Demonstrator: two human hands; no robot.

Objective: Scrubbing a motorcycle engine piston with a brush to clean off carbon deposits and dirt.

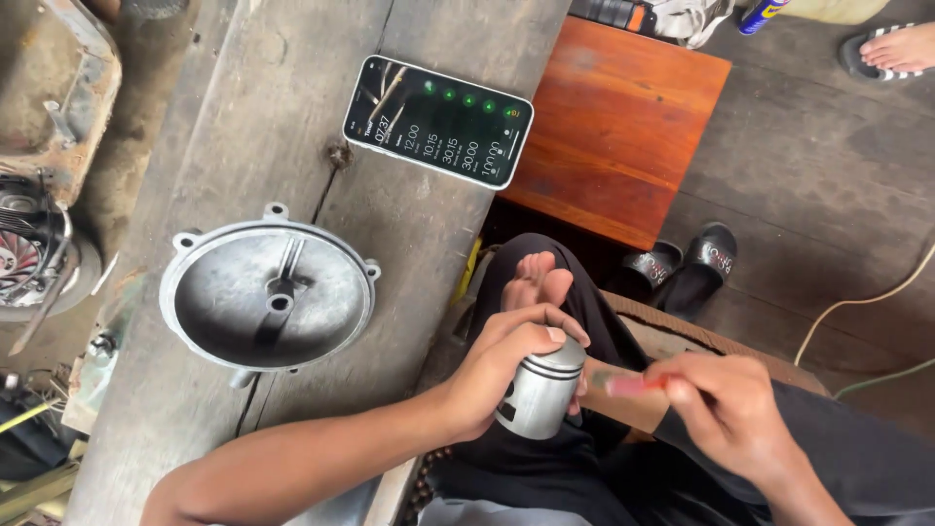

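My left hand (506, 365) grips a silver metal piston (541, 390), held over my lap with its grooved crown tilted up to the right. My right hand (726, 404) pinches a thin red-handled tool (633, 385) whose tip points at the piston's side; the tool is blurred. On the wooden bench lies a round grey metal engine cover (268, 297), hollow side up, left of the piston. My bare foot (538, 278) rests just beyond my left hand.
A smartphone (438, 122) with a lit screen lies on the wooden bench (205, 146). A reddish wooden stool (618, 127) stands behind. Black slippers (682, 268) sit on the floor. Engine parts (39, 185) crowd the left edge. Another person's sandalled foot (891, 49) shows top right.
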